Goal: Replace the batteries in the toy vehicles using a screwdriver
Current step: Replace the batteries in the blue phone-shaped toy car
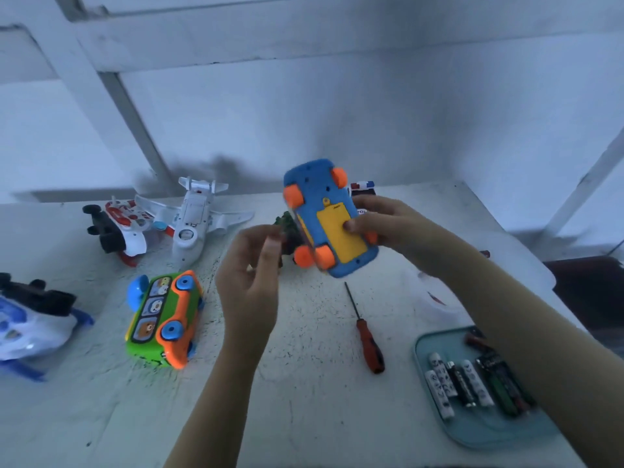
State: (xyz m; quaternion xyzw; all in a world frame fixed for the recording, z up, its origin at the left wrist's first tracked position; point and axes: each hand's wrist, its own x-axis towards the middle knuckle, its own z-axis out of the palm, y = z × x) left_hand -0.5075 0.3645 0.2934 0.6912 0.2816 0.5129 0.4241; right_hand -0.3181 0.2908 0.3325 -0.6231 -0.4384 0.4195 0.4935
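Note:
My right hand [388, 224] grips a blue toy car [324, 214] with orange wheels, lifted above the table with its underside toward me; my thumb presses on its yellow battery cover [337, 234]. My left hand [250, 275] is raised just left of the car, fingers loosely curled; whether it pinches anything small I cannot tell. An orange-handled screwdriver [366, 332] lies on the table below the car. A teal tray [439, 420] at the right holds several batteries [469, 383], partly hidden by my right forearm.
A green and orange toy bus [165, 319] lies on its side at the left. Behind it are a white toy plane [196, 221] and a red and white vehicle [118, 228]. A blue and white toy [30, 325] sits at the left edge. A dark green toy [287, 231] lies behind my hands.

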